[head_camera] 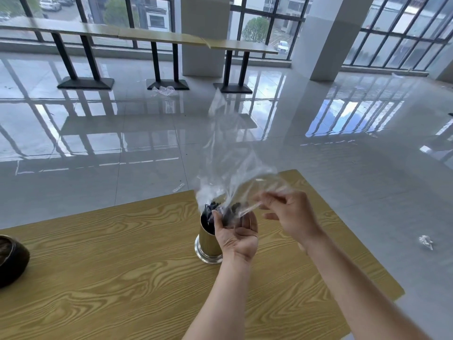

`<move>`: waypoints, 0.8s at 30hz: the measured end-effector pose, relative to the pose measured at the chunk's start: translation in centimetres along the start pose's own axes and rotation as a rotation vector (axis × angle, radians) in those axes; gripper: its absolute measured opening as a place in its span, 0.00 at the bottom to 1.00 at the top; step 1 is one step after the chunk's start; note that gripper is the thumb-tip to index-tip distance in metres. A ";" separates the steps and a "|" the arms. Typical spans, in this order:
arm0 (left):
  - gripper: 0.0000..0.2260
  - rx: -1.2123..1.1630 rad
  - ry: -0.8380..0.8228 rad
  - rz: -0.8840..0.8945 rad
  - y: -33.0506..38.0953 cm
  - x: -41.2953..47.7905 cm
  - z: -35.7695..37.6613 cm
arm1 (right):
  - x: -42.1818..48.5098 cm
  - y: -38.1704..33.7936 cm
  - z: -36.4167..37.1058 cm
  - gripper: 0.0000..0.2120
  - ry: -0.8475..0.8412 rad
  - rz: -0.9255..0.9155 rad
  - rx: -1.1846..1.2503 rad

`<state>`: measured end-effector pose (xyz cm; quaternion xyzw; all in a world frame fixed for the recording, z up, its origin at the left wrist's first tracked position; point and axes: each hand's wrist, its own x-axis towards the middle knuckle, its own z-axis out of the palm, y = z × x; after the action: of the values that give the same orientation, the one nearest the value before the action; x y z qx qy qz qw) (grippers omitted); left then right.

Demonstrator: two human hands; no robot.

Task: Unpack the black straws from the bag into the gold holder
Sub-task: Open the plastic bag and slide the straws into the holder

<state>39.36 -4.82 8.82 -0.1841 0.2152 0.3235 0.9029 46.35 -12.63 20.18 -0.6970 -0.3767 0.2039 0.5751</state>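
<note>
While the tall gold ribbed cylindrical holder (208, 241) stands on the yellow wood-grain table (110, 266), the left hand (236, 235) cups its rim, fingers curled around the thin black straws (212, 211) and the mouth of the clear crinkled plastic bag (228, 158). Above and right of the holder, the right hand (290, 215) pinches the bag's film. Straw tops show at the holder's mouth; judged nearly done, bag removal remaining. Left of the holder sits a dark round object (11, 262).
</note>
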 end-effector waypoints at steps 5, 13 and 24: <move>0.34 -0.036 0.001 -0.008 0.1 -0.4 0.5 | 0.6 -0.9 -0.2 0.09 -0.003 0.009 0.048; 0.38 -0.022 0.049 0.010 0.2 -0.9 0.7 | 0.4 -2.1 -0.5 0.10 0.024 -0.002 0.150; 0.27 0.596 0.146 0.021 2.8 -2.2 -2.8 | 1.8 -2.1 -0.1 0.09 0.033 -0.018 0.200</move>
<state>35.24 -5.22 7.05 0.0685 0.3667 0.2415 0.8958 46.94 -11.26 22.47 -0.6359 -0.3512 0.2241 0.6496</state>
